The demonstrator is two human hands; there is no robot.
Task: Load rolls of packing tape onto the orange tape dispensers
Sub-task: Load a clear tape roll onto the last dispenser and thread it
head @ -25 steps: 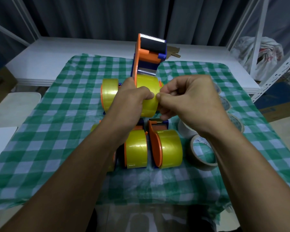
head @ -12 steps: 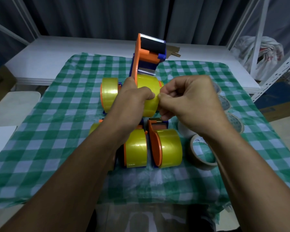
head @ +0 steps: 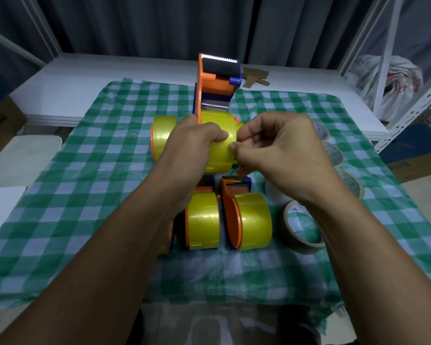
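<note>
Orange plastic frame of the tape dispenser in hand: stood on end over the middle of the green checked cloth, with the serrated cutter blade uppermost and farthest. Yellow tape roll already seated on the hub at the near, lower end of the frame.

Left hand: wrapped round the frame and the left side of the roll, thumb laid across the roll's face. Judged purpose: to steady the dispenser and stop the roll from turning.

Right hand: fingers curled, with thumb and forefinger tips pinching at the tape on the right part of the roll's face. Judged purpose: to pick up the free end. The end itself is too thin and clear to make out, so cannot tell whether caught.

Step in hand, by judgement: finding the tape end, ahead of threading it over the black roller toward the blade.

Elsewhere on the cloth:
- Pair of loaded dispensers side by side, near, just below the hands.
- Third loaded dispenser to the left, partly hidden behind the left hand.
- Brown tape rolls in a row along the right, the nearest close beside the pair.

Caution: keep fingertips off the blade teeth when drawing the end upward, and hold the roll square to avoid creasing the tape.
</note>
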